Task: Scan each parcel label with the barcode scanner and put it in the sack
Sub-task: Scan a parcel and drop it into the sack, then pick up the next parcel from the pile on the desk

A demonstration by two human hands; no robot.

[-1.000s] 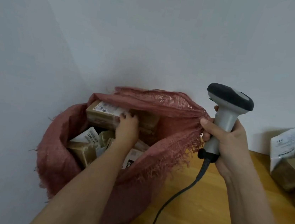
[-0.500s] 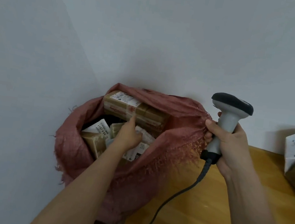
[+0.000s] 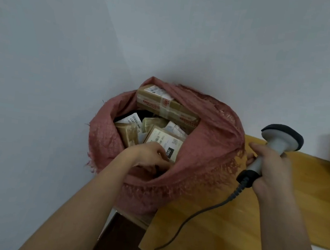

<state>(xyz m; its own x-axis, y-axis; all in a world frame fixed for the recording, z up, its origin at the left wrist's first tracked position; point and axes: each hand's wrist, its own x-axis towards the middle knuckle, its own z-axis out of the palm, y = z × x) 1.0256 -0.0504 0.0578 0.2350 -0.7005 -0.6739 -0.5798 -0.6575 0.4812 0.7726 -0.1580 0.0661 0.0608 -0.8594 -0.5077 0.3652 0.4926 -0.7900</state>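
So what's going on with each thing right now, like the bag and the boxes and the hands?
sack: mouth open, nearly full, standing in the corner beside the table.
boxes: piled inside the sack, labels showing.
left hand: down in the sack, fingers curled at a labelled box; grip unclear.
right hand: gripping the scanner handle.
scanner: held upright over the table edge.
cable: trailing across the table.

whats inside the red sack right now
Inside the red sack lie several taped brown parcels with white labels, piled near the rim. The left hand reaches in among them. Anything deeper is covered by the top parcels and the hand.
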